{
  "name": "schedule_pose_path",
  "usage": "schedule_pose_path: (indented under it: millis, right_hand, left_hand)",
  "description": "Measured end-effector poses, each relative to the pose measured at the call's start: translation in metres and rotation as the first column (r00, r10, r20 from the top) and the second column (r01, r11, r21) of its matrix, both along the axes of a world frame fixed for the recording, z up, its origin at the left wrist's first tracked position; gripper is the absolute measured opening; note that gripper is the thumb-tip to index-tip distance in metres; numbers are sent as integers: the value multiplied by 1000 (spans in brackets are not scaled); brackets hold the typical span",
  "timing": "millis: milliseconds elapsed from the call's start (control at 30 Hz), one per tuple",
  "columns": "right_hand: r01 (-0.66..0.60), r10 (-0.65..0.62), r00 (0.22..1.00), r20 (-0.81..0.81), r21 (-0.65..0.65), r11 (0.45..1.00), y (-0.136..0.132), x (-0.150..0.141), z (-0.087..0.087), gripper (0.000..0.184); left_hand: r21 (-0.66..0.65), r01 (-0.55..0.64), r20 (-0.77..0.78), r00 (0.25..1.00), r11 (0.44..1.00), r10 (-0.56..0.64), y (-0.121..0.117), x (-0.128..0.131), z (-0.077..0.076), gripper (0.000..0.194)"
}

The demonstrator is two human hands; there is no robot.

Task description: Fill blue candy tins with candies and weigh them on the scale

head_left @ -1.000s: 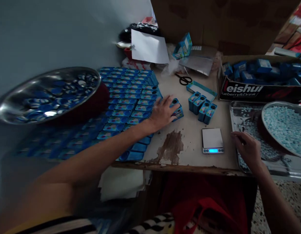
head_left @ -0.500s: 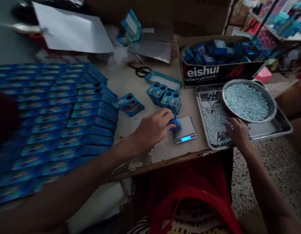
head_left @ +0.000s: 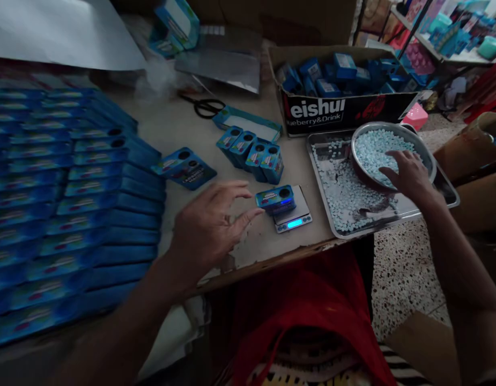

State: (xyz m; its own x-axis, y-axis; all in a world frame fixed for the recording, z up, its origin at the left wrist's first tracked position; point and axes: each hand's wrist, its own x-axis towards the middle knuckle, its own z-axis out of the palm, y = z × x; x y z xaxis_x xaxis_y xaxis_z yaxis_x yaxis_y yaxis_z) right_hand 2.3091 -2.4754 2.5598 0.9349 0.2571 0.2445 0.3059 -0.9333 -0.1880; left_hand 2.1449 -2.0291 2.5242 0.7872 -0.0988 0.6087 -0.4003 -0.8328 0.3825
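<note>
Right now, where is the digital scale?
In the head view, the scale sits right of the left hand, near the table's front edge, just left of the metal tray.

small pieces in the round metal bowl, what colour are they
The small pieces are pale aqua, some nearly white; the head view shows them best.

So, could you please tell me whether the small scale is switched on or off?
The scale is on: its display glows blue.
</note>
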Motion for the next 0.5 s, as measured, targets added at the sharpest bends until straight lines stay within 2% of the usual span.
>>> schedule_pose_path:
  millis: [67, 167, 233, 300, 367, 433, 467, 500]
  right_hand:
    - [-87, 74, 984, -163, -74, 993, 2, 34, -6, 59]
    - [-148, 119, 966, -228, -116, 982, 5, 66, -20, 47]
    - [-42, 27, 981, -192, -76, 996, 4, 77, -21, 36]
    - [135, -112, 976, -186, 117, 984, 0, 85, -13, 42]
    - [267, -193, 948, -255, 301, 915, -5, 90, 1, 53]
    - [360, -159, 899, -408, 483, 798, -7, 92, 14, 58]
    - [408, -111, 872, -477, 582, 703, -7, 91, 18, 56]
    - [443, -41, 855, -518, 684, 580, -7, 90, 21, 50]
  left_hand:
    - [0, -82, 35, 996, 997, 82, 4, -17, 8, 16]
    - [30, -215, 71, 975, 976, 213, 15, -40, 19, 14]
    - [38, -267, 72, 962, 963, 263, 24, -50, 21, 15]
    - [31, -291, 59, 956, 956, 289, 33, -55, 19, 17]
    - [25, -296, 55, 954, 955, 295, 37, -55, 12, 22]
    - [14, -298, 46, 954, 954, 297, 36, -50, 3, 27]
    - [8, -298, 32, 954, 955, 298, 33, -46, -2, 28]
    - [1, -294, 7, 956, 956, 294, 30, -42, -6, 30]
